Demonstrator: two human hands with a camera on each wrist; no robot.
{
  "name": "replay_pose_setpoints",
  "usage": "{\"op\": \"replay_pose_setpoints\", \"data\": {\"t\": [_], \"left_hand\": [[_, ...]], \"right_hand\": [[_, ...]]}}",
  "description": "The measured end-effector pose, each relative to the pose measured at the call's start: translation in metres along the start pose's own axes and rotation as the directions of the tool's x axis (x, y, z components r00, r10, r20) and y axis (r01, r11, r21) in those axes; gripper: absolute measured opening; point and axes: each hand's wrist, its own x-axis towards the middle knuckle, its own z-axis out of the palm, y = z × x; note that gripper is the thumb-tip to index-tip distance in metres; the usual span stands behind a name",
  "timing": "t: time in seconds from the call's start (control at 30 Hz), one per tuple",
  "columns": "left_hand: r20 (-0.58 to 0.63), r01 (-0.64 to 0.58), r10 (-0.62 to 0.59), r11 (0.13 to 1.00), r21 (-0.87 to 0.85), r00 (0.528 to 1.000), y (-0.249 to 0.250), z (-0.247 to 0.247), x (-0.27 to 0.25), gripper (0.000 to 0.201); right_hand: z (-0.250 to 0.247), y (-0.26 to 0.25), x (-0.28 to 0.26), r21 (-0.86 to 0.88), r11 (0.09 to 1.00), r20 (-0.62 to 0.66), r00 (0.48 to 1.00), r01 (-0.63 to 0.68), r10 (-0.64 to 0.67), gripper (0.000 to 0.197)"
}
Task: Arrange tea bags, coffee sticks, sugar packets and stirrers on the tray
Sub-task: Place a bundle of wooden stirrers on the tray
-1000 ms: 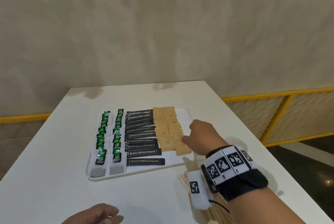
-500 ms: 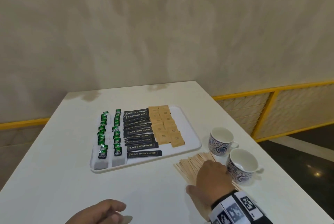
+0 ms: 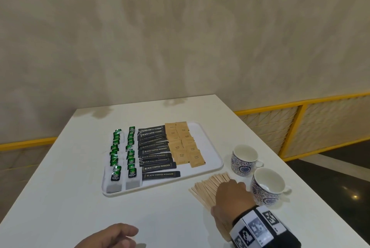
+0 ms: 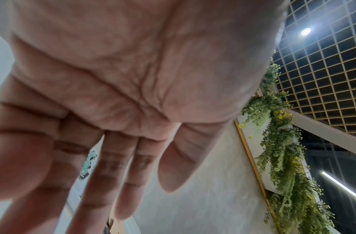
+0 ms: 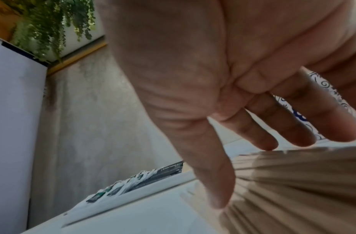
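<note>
On a white tray (image 3: 215, 154), green tea bags (image 3: 122, 155), black coffee sticks (image 3: 155, 150) and brown sugar packets (image 3: 185, 143) lie in columns; wooden stirrers (image 3: 208, 187) fan near-right, off it.

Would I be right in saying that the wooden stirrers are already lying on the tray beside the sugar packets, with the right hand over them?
Not quite: the head view shows the wooden stirrers on the table, outside the tray. The right hand is over them.

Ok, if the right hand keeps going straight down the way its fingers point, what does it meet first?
The wooden stirrers on the table: the right hand is spread directly over the pile, fingertips at or just above it. Actual contact is unclear.
</note>
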Motion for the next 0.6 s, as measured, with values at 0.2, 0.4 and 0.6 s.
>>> {"op": "replay_pose_setpoints", "data": {"t": [0.2,0.4,0.6], "left_hand": [[-0.008,-0.003,0.004,0.987,0.161,1.0,-0.001,-0.006,-0.003,0.021],[-0.001,-0.103,0.111,0.93,0.352,0.994,0.001,0.008,-0.017,0.021],[0.201,-0.314,0.256,0.56,0.766,0.946,0.026,0.035,-0.037,0.037]], "right_hand": [[-0.019,0.014,0.012,0.06,0.996,0.017,0.997,0.069,-0.071,0.031],[-0.021,0.007,0.02,0.072,0.982,0.08,0.98,0.175,-0.181,0.021],[-0.018,0.0,0.019,0.203,0.937,0.079,0.949,0.284,-0.304,0.027]]}}
